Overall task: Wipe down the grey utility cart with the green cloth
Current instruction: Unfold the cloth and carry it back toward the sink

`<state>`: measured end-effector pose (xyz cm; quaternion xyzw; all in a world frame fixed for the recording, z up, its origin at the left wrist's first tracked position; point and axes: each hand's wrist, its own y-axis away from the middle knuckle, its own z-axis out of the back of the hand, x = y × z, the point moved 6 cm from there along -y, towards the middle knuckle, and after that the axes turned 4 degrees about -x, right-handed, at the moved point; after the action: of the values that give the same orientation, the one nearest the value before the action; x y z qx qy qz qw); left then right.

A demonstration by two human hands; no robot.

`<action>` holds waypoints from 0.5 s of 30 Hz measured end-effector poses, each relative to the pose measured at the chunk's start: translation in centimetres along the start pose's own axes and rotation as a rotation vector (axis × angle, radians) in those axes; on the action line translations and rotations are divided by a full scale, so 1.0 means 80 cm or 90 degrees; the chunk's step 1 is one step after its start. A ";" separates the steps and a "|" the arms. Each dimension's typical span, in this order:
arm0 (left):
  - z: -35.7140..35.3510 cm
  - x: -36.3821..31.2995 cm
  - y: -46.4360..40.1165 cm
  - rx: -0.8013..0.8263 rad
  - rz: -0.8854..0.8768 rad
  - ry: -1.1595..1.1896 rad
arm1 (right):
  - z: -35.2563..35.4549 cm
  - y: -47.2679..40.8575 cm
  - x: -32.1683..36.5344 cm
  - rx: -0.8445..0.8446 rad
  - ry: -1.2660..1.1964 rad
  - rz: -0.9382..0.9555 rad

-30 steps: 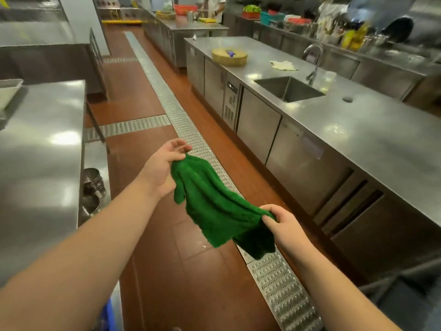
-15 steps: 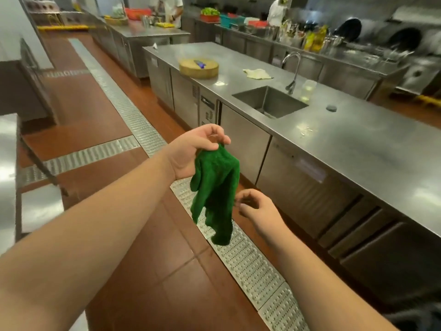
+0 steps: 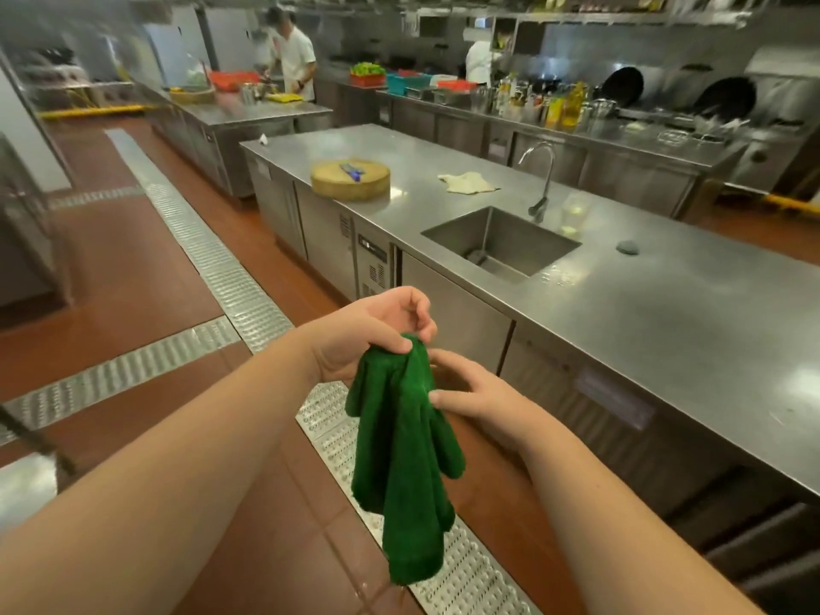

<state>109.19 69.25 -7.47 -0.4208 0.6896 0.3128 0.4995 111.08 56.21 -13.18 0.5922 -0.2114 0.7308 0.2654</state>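
Note:
The green cloth (image 3: 404, 454) hangs straight down in front of me over the red floor. My left hand (image 3: 368, 330) pinches its top edge between thumb and fingers. My right hand (image 3: 470, 392) is at the cloth's upper right side, thumb and fingers closing on the fabric. No grey utility cart shows in this view.
A long steel counter (image 3: 665, 330) with a sink (image 3: 501, 241), tap and round chopping block (image 3: 350, 178) runs along my right. A metal floor drain grate (image 3: 213, 259) runs down the aisle. Two people work at far counters (image 3: 293, 59). A steel surface edge sits at the lower left (image 3: 22, 490).
The camera has turned right and lifted. My right hand let go of the cloth's lower corner, the cloth dropped to hang from my left hand, and my right hand rose to its upper edge.

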 end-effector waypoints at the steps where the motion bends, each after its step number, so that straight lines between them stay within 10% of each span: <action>1: 0.015 -0.005 -0.010 -0.007 0.009 -0.007 | 0.010 -0.020 -0.003 0.029 0.015 -0.008; 8: 0.167 -0.042 -0.066 -0.264 0.109 -0.472 | 0.106 -0.152 -0.010 -0.118 0.233 0.033; 15: 0.296 -0.039 -0.151 -0.265 0.124 -0.848 | 0.167 -0.272 -0.028 -0.213 0.342 0.005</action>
<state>130.52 84.78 -11.85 -0.1630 0.1971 0.6726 0.6944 135.42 64.31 -12.66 0.3254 -0.2533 0.8174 0.4022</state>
